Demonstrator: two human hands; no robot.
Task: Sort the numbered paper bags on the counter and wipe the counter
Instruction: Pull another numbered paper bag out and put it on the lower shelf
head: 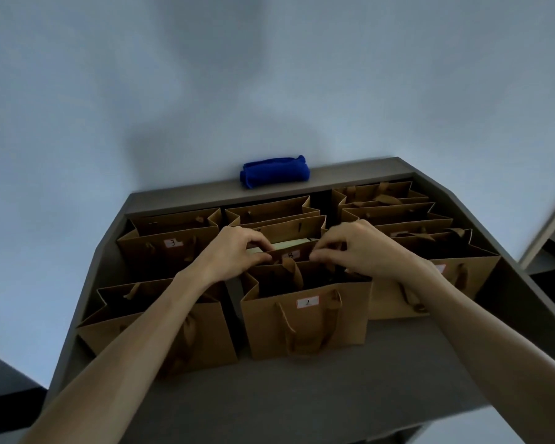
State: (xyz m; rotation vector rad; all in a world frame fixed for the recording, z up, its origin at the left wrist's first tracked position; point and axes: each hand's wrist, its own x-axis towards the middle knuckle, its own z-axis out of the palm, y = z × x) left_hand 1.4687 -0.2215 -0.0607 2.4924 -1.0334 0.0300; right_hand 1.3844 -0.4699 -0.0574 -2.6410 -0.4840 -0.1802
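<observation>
- At the counter's [302,379] middle, left hand [234,251] and right hand [359,248] each pinch the rim of bag 8 [290,254]; its lower part hides behind bag 2 [306,318]
- Bare counter lies nearest; cloth [274,171] sits on the back ledge

Grey counter [302,389], raised ledge along the far edge. Brown paper bags stand upright on it in three rough columns: bag labelled 2 [306,318] at the middle near the front edge, bag labelled 3 [170,251] toward the left edge, others packed close behind and toward the right edge. Folded blue cloth [275,172] lies on the ledge at the far edge, near its middle.
</observation>
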